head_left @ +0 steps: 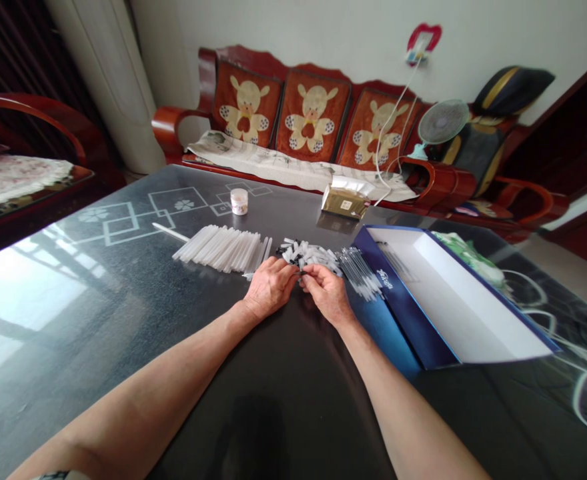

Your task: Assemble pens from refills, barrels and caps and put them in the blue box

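My left hand (272,287) and my right hand (326,291) meet over the dark table, fingers pinched together around something small and dark, too small to name. Just beyond them is a pile of short white and black pieces (313,257). To the left of my left hand lies a row of white translucent tubes (221,249). Right of my right hand, thin dark rods with pale ends (361,270) lie side by side against a blue box.
The open blue box (473,300) with a white inside stands at the right. A round jar (239,201) and a tissue pack (344,201) stand farther back. White cables (578,393) lie at the right edge. A wooden sofa (173,133) is behind the table (123,320).
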`<control>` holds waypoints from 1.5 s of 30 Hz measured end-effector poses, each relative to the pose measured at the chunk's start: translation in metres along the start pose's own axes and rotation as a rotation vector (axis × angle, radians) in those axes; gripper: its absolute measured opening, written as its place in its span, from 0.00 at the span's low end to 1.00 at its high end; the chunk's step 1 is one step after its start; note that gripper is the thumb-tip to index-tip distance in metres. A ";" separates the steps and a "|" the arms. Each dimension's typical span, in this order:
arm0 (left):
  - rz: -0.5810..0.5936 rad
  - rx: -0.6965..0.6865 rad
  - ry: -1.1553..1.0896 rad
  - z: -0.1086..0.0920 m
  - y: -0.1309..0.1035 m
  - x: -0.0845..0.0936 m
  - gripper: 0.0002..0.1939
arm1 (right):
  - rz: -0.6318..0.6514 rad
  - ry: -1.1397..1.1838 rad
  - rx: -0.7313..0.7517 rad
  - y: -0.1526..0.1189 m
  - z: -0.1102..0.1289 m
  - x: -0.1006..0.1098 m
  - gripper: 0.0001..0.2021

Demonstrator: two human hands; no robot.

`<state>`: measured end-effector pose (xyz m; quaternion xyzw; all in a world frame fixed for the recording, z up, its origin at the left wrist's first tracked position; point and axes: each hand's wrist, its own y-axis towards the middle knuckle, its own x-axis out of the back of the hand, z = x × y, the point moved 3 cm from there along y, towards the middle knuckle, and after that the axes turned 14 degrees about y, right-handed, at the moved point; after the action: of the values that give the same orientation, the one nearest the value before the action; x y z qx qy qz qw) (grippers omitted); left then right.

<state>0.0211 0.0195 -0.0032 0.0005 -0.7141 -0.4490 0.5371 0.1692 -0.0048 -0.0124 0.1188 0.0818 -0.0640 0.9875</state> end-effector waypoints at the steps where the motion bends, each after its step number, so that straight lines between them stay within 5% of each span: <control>1: -0.006 -0.002 -0.003 0.000 0.000 0.000 0.14 | -0.002 0.009 -0.017 0.000 -0.001 0.001 0.07; 9: -0.019 -0.044 -0.004 -0.004 0.001 0.004 0.13 | 0.039 -0.157 0.003 -0.004 0.007 0.001 0.06; 19: -0.019 -0.123 0.003 -0.010 0.001 0.009 0.15 | 0.104 -0.369 0.103 -0.007 0.019 -0.004 0.17; 26: -0.003 -0.088 0.024 -0.011 0.001 0.011 0.14 | 0.083 -0.411 0.184 -0.007 0.019 -0.002 0.14; 31: 0.050 -0.094 0.027 -0.012 0.003 0.013 0.14 | 0.102 -0.398 0.173 -0.006 0.014 -0.001 0.12; 37: 0.122 -0.055 0.002 -0.012 0.003 0.011 0.15 | 0.163 -0.537 0.329 -0.006 0.022 -0.002 0.11; 45: 0.232 0.059 -0.106 -0.008 0.003 0.005 0.14 | 0.210 -0.558 0.277 -0.006 0.019 0.001 0.08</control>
<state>0.0261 0.0138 0.0025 -0.0902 -0.7494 -0.3620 0.5469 0.1722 -0.0153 0.0047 0.2375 -0.2143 -0.0024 0.9475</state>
